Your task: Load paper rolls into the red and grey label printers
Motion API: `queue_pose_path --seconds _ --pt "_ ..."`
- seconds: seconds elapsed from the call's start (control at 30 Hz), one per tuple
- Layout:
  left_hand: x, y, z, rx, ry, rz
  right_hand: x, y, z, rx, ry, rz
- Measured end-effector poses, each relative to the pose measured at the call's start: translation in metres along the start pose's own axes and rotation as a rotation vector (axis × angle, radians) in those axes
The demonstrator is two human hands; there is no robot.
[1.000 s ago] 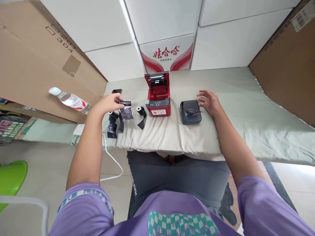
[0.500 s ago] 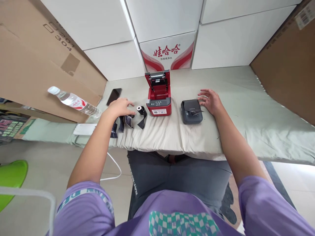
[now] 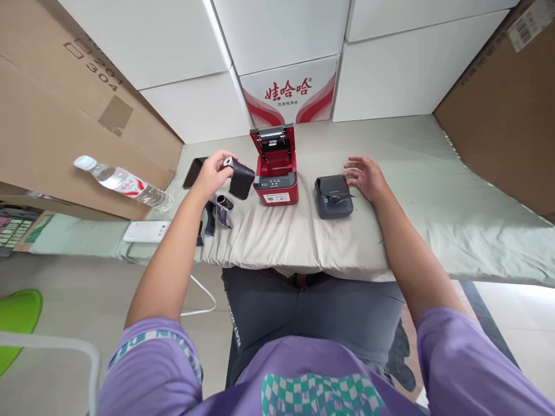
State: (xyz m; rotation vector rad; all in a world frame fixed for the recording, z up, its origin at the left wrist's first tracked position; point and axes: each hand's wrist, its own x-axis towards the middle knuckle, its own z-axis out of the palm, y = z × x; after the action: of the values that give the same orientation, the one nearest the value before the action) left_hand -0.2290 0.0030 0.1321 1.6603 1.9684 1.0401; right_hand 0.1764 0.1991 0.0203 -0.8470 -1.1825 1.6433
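Observation:
My left hand (image 3: 215, 171) grips a small black roll of label paper (image 3: 241, 180) by its white-cored end, lifted just left of the red label printer (image 3: 277, 190). A loose strip of the roll hangs down. The printer's lid stands raised, and its red inside shows. To the right sits a dark grey printer (image 3: 333, 203) with its lid down and a torn black strip lying on top. My right hand (image 3: 365, 178) rests beside this printer, fingers apart and holding nothing. Dark crumpled strips and a small roll (image 3: 224, 203) lie below my left hand.
A black phone (image 3: 193, 173) lies behind my left wrist. Further left are a water bottle (image 3: 125, 182) and a white power bank (image 3: 145, 231). White boxes (image 3: 385, 75) line the back; cardboard boxes (image 3: 56, 98) stand at both sides.
My left hand has taken hold of the black paper roll and raised it from the cloth, close to the red printer. My right hand stays by the grey printer.

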Motion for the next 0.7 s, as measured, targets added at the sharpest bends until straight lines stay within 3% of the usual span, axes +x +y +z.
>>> queue_pose_path --seconds 0.2,0.4,0.57,0.7 --pt "-0.005 0.033 0.000 -0.028 -0.021 -0.056 -0.002 -0.002 0.002 -0.010 0.010 0.008" --pt "0.006 0.045 0.008 -0.160 -0.188 -0.015 -0.003 -0.004 0.002 -0.010 -0.008 0.001" --pt "0.013 0.055 0.016 0.049 -0.129 0.150 -0.002 -0.003 0.003 0.015 0.000 0.007" --pt "0.018 0.055 0.025 0.122 -0.102 0.198 -0.002 -0.002 0.002 0.028 -0.015 0.016"
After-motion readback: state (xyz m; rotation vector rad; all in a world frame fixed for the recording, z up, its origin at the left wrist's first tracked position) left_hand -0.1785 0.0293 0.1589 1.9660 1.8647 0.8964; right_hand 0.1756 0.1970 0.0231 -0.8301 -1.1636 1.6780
